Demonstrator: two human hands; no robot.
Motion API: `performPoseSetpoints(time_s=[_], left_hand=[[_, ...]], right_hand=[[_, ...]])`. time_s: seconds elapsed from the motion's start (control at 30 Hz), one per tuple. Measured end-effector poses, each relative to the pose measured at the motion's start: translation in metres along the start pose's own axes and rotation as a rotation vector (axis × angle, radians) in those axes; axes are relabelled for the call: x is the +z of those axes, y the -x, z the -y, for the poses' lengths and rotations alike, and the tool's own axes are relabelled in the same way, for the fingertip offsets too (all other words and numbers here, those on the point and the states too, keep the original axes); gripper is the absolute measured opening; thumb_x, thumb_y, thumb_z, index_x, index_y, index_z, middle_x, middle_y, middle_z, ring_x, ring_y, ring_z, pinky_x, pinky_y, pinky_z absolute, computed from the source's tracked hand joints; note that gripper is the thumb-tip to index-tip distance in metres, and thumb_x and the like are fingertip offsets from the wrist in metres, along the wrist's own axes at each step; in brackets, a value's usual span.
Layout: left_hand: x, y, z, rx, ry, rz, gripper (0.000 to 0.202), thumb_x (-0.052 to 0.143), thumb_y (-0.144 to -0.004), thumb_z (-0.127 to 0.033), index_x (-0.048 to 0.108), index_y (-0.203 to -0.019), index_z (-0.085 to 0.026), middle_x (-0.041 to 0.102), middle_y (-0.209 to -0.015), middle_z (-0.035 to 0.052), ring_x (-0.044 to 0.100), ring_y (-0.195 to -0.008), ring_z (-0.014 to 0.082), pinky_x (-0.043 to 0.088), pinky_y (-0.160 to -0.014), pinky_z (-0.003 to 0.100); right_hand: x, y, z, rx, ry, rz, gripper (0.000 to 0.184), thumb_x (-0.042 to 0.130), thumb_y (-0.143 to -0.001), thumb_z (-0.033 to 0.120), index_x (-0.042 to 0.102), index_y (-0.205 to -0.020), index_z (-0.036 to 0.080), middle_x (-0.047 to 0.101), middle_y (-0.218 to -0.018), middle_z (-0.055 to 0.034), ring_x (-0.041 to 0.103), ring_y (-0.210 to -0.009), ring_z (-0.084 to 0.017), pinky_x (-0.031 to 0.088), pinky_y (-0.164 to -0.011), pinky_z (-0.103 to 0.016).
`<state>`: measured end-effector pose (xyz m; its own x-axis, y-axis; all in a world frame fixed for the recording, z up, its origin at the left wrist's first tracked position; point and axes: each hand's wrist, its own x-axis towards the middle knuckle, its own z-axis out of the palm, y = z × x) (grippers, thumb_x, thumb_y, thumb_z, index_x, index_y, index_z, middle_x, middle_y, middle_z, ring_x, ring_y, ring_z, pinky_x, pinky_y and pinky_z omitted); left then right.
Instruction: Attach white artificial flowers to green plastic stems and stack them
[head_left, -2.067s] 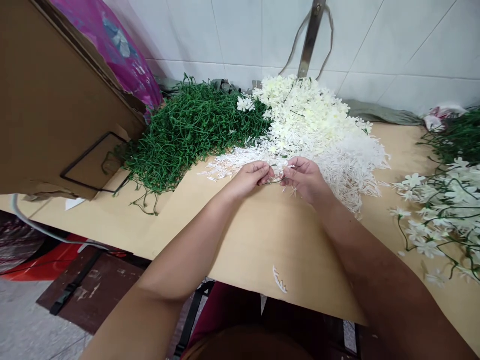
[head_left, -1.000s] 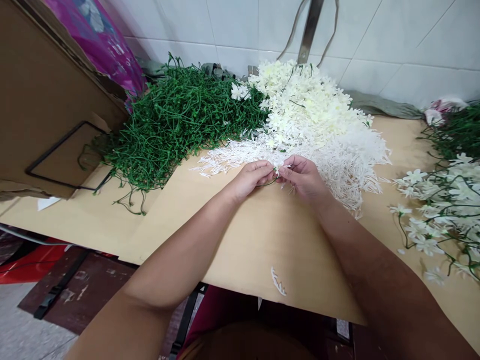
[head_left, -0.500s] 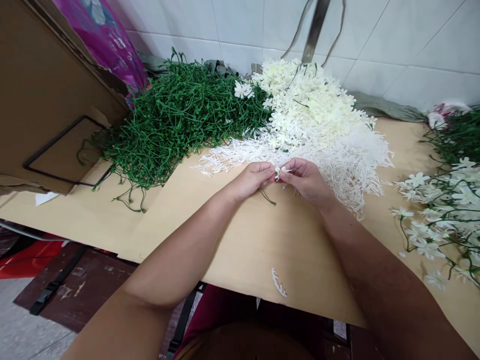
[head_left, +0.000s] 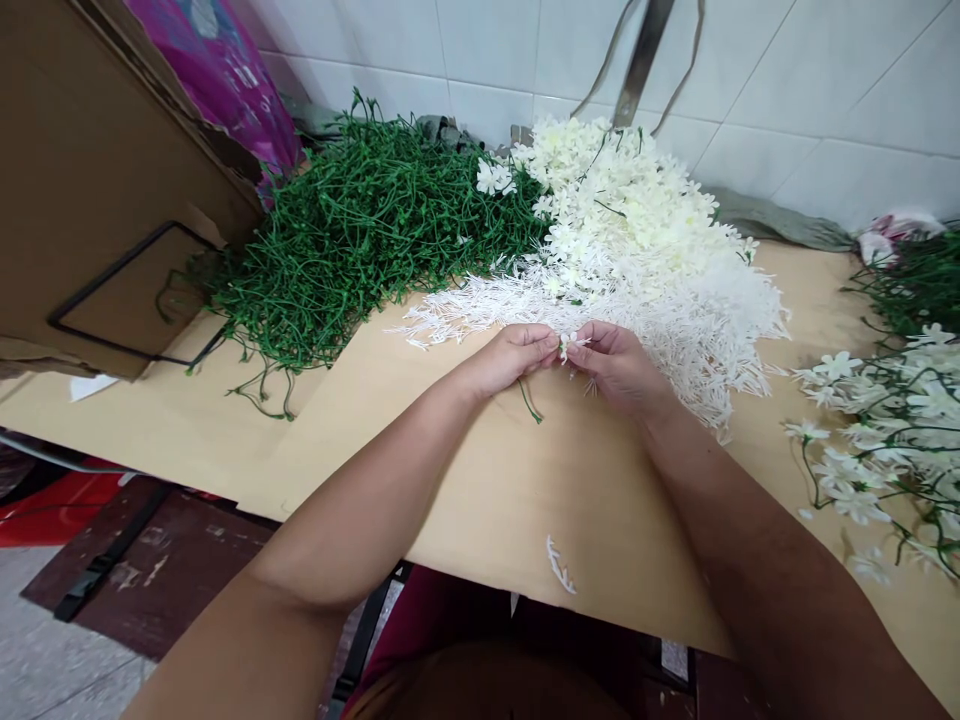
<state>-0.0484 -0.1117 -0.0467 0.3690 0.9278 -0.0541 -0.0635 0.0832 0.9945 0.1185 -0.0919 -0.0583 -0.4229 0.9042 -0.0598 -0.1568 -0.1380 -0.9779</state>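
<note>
Behind the worktop's front edge [head_left: 487, 574], the left hand [head_left: 523, 358] pinches a green stem [head_left: 531, 404] and the right hand [head_left: 616, 362], apparently, a white blossom [head_left: 567, 344], which could bend if squeezed too hard.

**Small-Scale Craft Is Occupying This Place**

I'm seeing a small craft workspace; whether I'm standing in a home or a workshop, I'm not managing to tell. Plastic-looking green stems [head_left: 390, 220] and white blossoms [head_left: 637, 210] are lying in bulk heaps on a broad tabletop [head_left: 480, 500], a large cardboard box [head_left: 97, 180] is standing at one end, and pale tiles [head_left: 491, 50] are lining the wall [head_left: 787, 70] behind.
</note>
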Motion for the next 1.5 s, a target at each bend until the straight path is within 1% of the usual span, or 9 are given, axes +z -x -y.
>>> performPoseSetpoints(time_s=[0.1, 0.23, 0.5, 0.77, 0.97, 1.07, 1.23, 1.37, 1.5], left_hand=[[-0.0008, -0.0009, 0.0026, 0.014, -0.024, 0.004, 0.043, 0.068, -0.075, -0.047, 0.049, -0.051, -0.016, 0.035, -0.046, -0.0046, 0.024, -0.046, 0.0063, 0.017, -0.047, 0.024], [-0.0015, -0.0008, 0.0044, 0.037, -0.060, 0.018, 0.044, 0.068, -0.073, -0.049, 0.048, -0.051, -0.017, 0.032, -0.046, -0.0054, 0.023, -0.046, 0.0067, 0.015, -0.047, 0.025], [-0.0034, -0.0005, 0.0040, 0.013, -0.090, 0.050, 0.044, 0.069, -0.072, -0.050, 0.049, -0.052, -0.017, 0.034, -0.047, -0.0042, 0.025, -0.046, 0.0070, 0.015, -0.047, 0.025], [-0.0008, 0.0001, 0.0052, 0.053, -0.120, 0.097, 0.055, 0.067, -0.066, -0.065, 0.045, -0.054, -0.017, 0.034, -0.051, -0.0048, 0.027, -0.049, 0.0064, 0.017, -0.047, 0.024], [0.0007, 0.0011, 0.0065, 0.012, -0.165, 0.083, 0.053, 0.067, -0.066, -0.063, 0.043, -0.055, -0.017, 0.035, -0.052, -0.0051, 0.029, -0.051, 0.0064, 0.019, -0.049, 0.023], [0.0006, -0.0001, 0.0081, -0.001, -0.128, 0.066, 0.051, 0.068, -0.066, -0.061, 0.044, -0.056, -0.017, 0.036, -0.052, -0.0052, 0.028, -0.050, 0.0059, 0.018, -0.048, 0.023], [-0.0007, -0.0017, 0.0067, -0.001, 0.033, 0.040, 0.045, 0.069, -0.064, -0.055, 0.048, -0.059, -0.015, 0.035, -0.049, -0.0062, 0.022, -0.044, 0.0038, 0.011, -0.046, 0.023], [-0.0032, -0.0027, 0.0056, 0.006, 0.071, 0.011, 0.040, 0.066, -0.070, -0.048, 0.048, -0.057, -0.015, 0.032, -0.045, -0.0071, 0.020, -0.040, 0.0025, 0.009, -0.045, 0.023], [-0.0046, -0.0044, 0.0071, 0.000, 0.111, -0.004, 0.036, 0.068, -0.070, -0.043, 0.050, -0.059, -0.014, 0.034, -0.045, -0.0074, 0.021, -0.039, 0.0017, 0.010, -0.043, 0.021]], right_hand=[[0.0007, 0.0010, -0.0002, -0.009, 0.017, 0.024, 0.040, 0.089, -0.048, 0.044, 0.061, -0.064, 0.020, 0.065, -0.060, 0.0034, 0.058, -0.059, -0.010, 0.046, -0.060, -0.024], [0.0017, 0.0029, 0.0002, -0.004, 0.023, 0.041, 0.039, 0.090, -0.047, 0.042, 0.060, -0.062, 0.020, 0.066, -0.064, 0.0031, 0.059, -0.061, -0.010, 0.046, -0.062, -0.025], [0.0018, 0.0026, -0.0036, 0.020, 0.028, 0.030, 0.040, 0.089, -0.048, 0.043, 0.060, -0.062, 0.019, 0.064, -0.062, 0.0034, 0.056, -0.059, -0.009, 0.043, -0.058, -0.023], [0.0014, 0.0022, -0.0036, 0.060, 0.023, 0.026, 0.045, 0.091, -0.040, 0.041, 0.058, -0.060, 0.017, 0.063, -0.060, 0.0040, 0.054, -0.057, -0.007, 0.040, -0.057, -0.021], [0.0019, 0.0023, -0.0032, 0.079, 0.076, 0.009, 0.046, 0.091, -0.039, 0.039, 0.057, -0.060, 0.017, 0.060, -0.056, 0.0053, 0.051, -0.054, -0.006, 0.037, -0.053, -0.021], [0.0038, 0.0017, -0.0031, 0.087, 0.060, -0.013, 0.047, 0.091, -0.039, 0.042, 0.057, -0.060, 0.017, 0.062, -0.056, 0.0043, 0.054, -0.055, -0.007, 0.038, -0.053, -0.021], [0.0041, 0.0002, -0.0018, 0.087, -0.040, 0.029, 0.045, 0.090, -0.045, 0.045, 0.063, -0.069, 0.018, 0.066, -0.063, 0.0028, 0.061, -0.062, -0.010, 0.046, -0.060, -0.023], [0.0016, 0.0001, -0.0003, 0.081, -0.129, 0.104, 0.037, 0.086, -0.057, 0.045, 0.064, -0.070, 0.017, 0.067, -0.068, 0.0016, 0.064, -0.069, -0.011, 0.053, -0.078, -0.029], [0.0006, -0.0007, -0.0008, 0.096, -0.178, 0.099, 0.035, 0.087, -0.057, 0.040, 0.064, -0.072, 0.018, 0.068, -0.071, 0.0023, 0.065, -0.072, -0.010, 0.054, -0.083, -0.030]])
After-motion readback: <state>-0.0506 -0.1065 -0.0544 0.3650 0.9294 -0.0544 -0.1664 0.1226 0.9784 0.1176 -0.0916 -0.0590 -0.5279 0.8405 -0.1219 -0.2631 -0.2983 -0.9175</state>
